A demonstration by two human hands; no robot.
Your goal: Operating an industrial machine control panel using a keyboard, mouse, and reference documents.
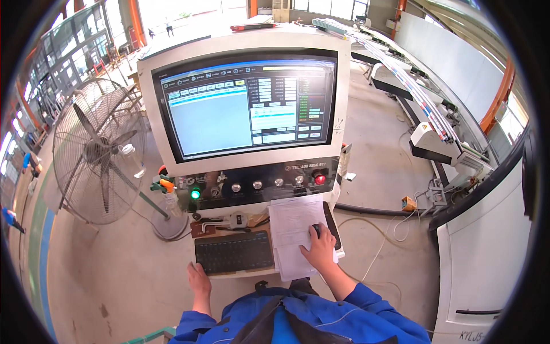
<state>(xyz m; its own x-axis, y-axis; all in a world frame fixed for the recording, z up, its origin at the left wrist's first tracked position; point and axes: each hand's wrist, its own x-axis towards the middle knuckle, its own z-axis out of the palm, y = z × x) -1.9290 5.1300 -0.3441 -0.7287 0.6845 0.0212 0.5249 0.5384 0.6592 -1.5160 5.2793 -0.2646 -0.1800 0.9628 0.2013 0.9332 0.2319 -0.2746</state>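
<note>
My right hand (322,247) is closed over a small black computer mouse (315,230), which sits on a stack of printed sheets (289,215). My left hand (199,280) grips the near left corner of the console's shelf (229,276). Beside that hand lies a black keyboard (234,253). Behind the keyboard are a hex key (207,225) and a small grey-white device (238,219). Above the shelf, a lit monitor (209,123) shows a software window with tables and buttons.
Below the screen, a panel carries a glowing green button (196,194), several silver knobs and a red button (319,179). A caged floor fan (100,152) stands at left. Machine rails with long rods (424,100) run along the right, by a white cabinet (481,258). Cables (372,269) cross the floor.
</note>
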